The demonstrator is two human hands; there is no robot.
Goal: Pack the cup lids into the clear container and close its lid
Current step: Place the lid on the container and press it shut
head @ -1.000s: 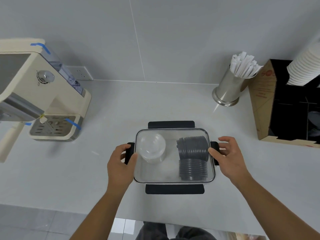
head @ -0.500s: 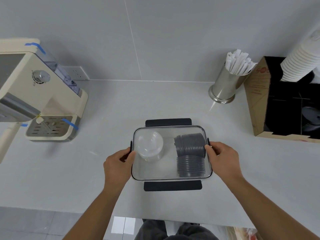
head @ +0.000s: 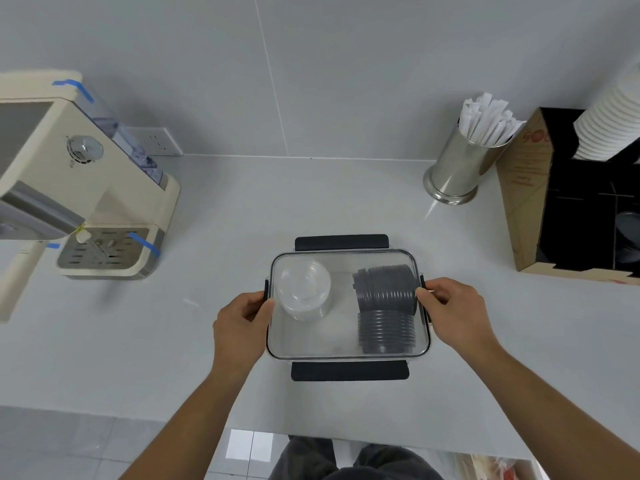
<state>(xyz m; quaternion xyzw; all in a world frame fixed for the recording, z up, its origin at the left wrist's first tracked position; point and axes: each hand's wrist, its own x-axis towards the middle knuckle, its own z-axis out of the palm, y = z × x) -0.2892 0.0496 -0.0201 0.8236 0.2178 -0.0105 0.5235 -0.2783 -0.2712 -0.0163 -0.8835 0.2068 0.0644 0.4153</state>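
Observation:
A clear rectangular container (head: pixel 343 337) sits on the grey counter with its transparent lid on top. Inside lie a stack of clear dome lids (head: pixel 303 289) at the left and two stacks of dark grey cup lids (head: pixel 384 306) at the right. Black latch flaps stick out flat at the far side (head: pixel 341 242) and the near side (head: pixel 349 371). My left hand (head: pixel 240 322) grips the left side latch, thumb on the lid's edge. My right hand (head: pixel 450 308) grips the right side latch, folded down against the container wall.
A cream coffee machine (head: pixel 86 188) stands at the left. At the back right are a steel cup of wrapped straws (head: pixel 464 161) and a cardboard organiser (head: pixel 533 202) holding stacked white cups (head: pixel 609 133). The counter's front edge runs just below the container.
The side latches stuck out a second ago; both hands have closed in on them and folded them down against the container's sides. The container itself has stayed put.

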